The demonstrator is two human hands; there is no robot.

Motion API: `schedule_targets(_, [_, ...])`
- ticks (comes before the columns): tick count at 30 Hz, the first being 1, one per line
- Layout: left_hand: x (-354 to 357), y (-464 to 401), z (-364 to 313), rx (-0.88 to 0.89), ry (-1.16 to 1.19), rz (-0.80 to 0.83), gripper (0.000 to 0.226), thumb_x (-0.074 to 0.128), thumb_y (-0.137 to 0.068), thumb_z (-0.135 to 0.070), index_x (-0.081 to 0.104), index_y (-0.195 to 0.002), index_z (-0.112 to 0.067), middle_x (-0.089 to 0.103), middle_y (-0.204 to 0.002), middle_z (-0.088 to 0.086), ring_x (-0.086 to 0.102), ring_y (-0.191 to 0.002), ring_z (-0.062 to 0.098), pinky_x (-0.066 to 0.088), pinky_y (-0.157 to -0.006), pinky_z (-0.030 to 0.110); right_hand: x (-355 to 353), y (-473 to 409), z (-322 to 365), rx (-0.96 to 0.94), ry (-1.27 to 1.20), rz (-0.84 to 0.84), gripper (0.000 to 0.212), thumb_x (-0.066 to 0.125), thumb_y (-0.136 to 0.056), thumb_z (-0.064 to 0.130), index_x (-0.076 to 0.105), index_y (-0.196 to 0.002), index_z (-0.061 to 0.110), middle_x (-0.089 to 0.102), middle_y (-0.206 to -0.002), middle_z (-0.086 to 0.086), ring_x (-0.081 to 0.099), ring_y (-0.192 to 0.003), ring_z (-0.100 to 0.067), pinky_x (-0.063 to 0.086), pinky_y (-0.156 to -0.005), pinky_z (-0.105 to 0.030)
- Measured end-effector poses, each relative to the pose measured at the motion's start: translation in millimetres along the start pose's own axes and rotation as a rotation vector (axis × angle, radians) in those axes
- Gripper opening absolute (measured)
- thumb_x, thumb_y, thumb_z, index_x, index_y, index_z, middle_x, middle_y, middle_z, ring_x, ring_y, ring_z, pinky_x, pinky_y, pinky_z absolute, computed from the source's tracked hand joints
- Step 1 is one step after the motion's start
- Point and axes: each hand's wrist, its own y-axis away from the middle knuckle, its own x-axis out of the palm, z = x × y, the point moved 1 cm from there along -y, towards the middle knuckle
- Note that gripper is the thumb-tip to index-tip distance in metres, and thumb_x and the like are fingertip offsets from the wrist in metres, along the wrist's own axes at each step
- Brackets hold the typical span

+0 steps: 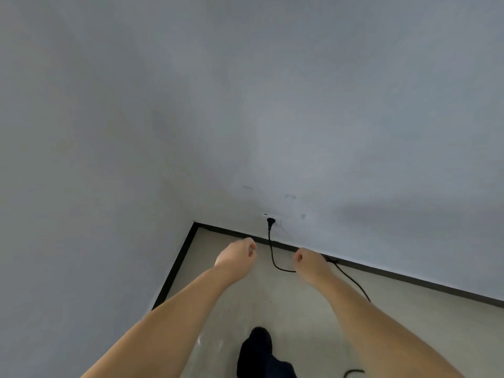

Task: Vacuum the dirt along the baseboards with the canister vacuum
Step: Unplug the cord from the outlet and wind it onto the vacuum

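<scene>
The canister vacuum is not in view. Its black power cord (272,257) hangs from a black plug (270,222) seated in a white wall socket (274,218) just above the black baseboard (409,278). The cord curves across the pale floor, passes behind my right hand (309,261) and runs on to the lower right. My right hand is curled into a loose fist over the cord; I cannot tell whether it touches it. My left hand (237,255) is also loosely curled, with nothing in it, to the left of the cord.
I face a room corner of plain grey-white walls. A second stretch of baseboard (177,271) runs down the left wall. My foot in a dark sock (259,347) stands on the floor, and another loop of cord (354,373) lies at the bottom edge.
</scene>
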Motion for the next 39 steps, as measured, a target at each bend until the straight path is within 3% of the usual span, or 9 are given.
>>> schedule_targets(8, [67.8,-178.8,70.0,0.180,-0.262,-0.043,0.029,0.035,-0.096,-0.018,0.054,-0.119,-0.014,0.058,-0.121,0.003,0.053,-0.111,0.023,0.042,-0.089,0.030,76.6,-164.0,-6.4,0.063,-0.088,0.026,0.019,0.034,-0.098,0.017,0.052,-0.097,0.011,0.056,-0.097,-0.005,0.052,-0.089,-0.022,0.035,-0.071,-0.023])
schedule_targets(10, [98.9,-226.1,90.9,0.320,-0.349,-0.163,0.034,0.042,-0.094,-0.011,0.051,-0.126,-0.013,0.055,-0.128,0.003,0.048,-0.120,0.024,0.037,-0.100,0.032,102.0,-206.4,-16.5,0.074,-0.158,-0.040,0.027,0.035,-0.100,0.022,0.055,-0.103,0.005,0.057,-0.098,-0.009,0.053,-0.092,-0.026,0.034,-0.071,-0.025])
schedule_targets(14, [156.3,-311.7,130.6,0.686,-0.527,-0.557,0.077,0.080,-0.055,-0.001,0.046,-0.124,-0.011,0.064,-0.120,0.008,0.043,-0.118,0.023,0.040,-0.103,0.049,151.8,-288.5,-31.0,0.093,-0.318,-0.107,0.041,0.028,-0.103,0.037,0.043,-0.073,0.014,0.053,-0.085,-0.007,0.049,-0.083,-0.022,0.033,-0.071,-0.026])
schedule_targets(18, [184.8,-376.9,157.4,0.876,-0.810,-0.769,0.103,0.078,-0.066,-0.021,0.018,-0.148,-0.012,0.014,-0.158,0.008,-0.003,-0.147,0.024,0.003,-0.113,0.053,189.7,-340.9,-33.5,0.075,-0.807,-0.162,0.044,0.023,-0.103,0.040,0.053,-0.095,0.008,0.057,-0.076,-0.007,0.053,-0.064,-0.019,0.044,-0.060,-0.027])
schedule_targets(20, [189.2,-406.6,164.1,0.895,-0.920,-0.834,0.116,0.078,-0.068,-0.032,-0.001,-0.152,-0.014,-0.014,-0.160,0.002,-0.016,-0.146,0.020,-0.003,-0.113,0.055,200.1,-355.1,-37.7,0.056,-0.983,-0.173,0.042,0.024,-0.103,0.040,0.053,-0.092,0.011,0.047,-0.063,-0.002,0.041,-0.049,-0.013,0.034,-0.045,-0.021])
schedule_targets(24, [189.9,-437.1,168.4,0.845,-1.035,-0.943,0.124,0.077,-0.069,-0.040,-0.014,-0.150,-0.015,-0.024,-0.157,0.001,-0.021,-0.145,0.021,-0.010,-0.114,0.054,216.7,-377.3,-41.5,0.033,-0.950,-0.228,0.038,0.026,-0.103,0.040,0.048,-0.078,0.020,0.042,-0.061,0.001,0.037,-0.050,-0.012,0.026,-0.047,-0.022])
schedule_targets(29, [192.4,-443.4,171.6,0.857,-1.031,-0.954,0.124,0.077,-0.069,-0.040,-0.015,-0.150,-0.016,-0.025,-0.157,-0.001,-0.021,-0.145,0.019,-0.012,-0.115,0.052,227.1,-371.3,-33.8,0.041,-0.909,-0.333,0.039,0.025,-0.103,0.039,0.045,-0.073,0.022,0.045,-0.067,0.003,0.045,-0.062,-0.014,0.033,-0.056,-0.025])
schedule_targets(35, [197.7,-440.2,172.9,0.835,-0.942,-0.910,0.119,0.073,-0.069,-0.009,-0.014,-0.150,-0.016,-0.021,-0.158,-0.002,-0.019,-0.146,0.017,-0.013,-0.115,0.053,231.5,-328.8,-30.8,0.012,-0.849,-0.467,0.035,0.026,-0.103,0.035,0.049,-0.083,0.018,0.049,-0.074,0.005,0.047,-0.070,-0.010,0.037,-0.061,-0.021])
schedule_targets(39, [190.0,-379.3,154.6,0.742,-0.673,-0.628,0.099,0.057,-0.054,0.004,0.021,-0.146,-0.007,0.031,-0.153,0.008,0.019,-0.144,0.021,0.001,-0.114,0.049,183.1,-291.8,-12.0,0.166,-1.213,-0.553,0.035,0.029,-0.102,0.038,0.050,-0.083,0.017,0.044,-0.060,0.007,0.044,-0.058,-0.012,0.036,-0.059,-0.025])
